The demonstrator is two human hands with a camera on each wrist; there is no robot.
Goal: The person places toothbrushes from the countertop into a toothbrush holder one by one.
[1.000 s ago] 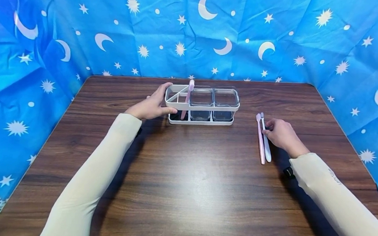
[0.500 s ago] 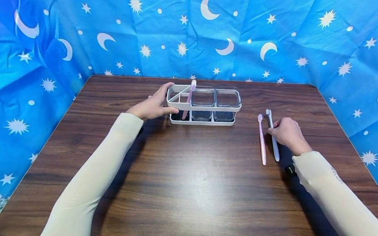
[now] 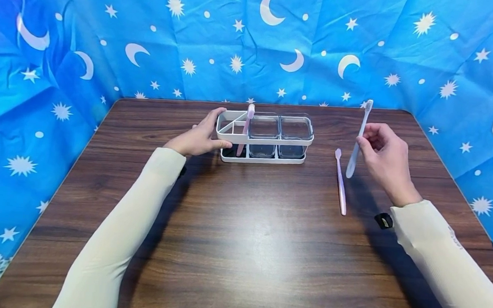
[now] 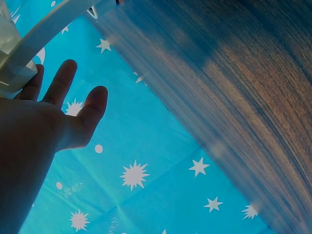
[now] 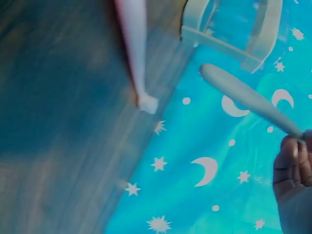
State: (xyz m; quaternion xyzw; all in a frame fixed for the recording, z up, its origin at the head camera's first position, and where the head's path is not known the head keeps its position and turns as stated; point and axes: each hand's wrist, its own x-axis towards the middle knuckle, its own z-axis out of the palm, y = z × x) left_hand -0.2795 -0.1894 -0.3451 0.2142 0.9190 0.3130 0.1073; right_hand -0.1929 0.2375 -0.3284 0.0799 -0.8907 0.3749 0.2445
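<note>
Lifted a white toothbrush [image 3: 355, 153] off the table [image 3: 239, 258] within the last second

Beside a pink toothbrush [image 3: 340, 185] lying flat, pinching the raised one, head up, in the right hand [image 3: 387, 156]; farther off, gripping with the left hand [image 3: 199, 137] a white rack [image 3: 262, 140] bearing another pink brush [image 3: 248, 120].

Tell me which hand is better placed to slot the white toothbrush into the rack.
The right hand, most likely: it pinches the white toothbrush above the table. The left hand holds one end of the rack, so it seems better suited to steadying that.
</note>
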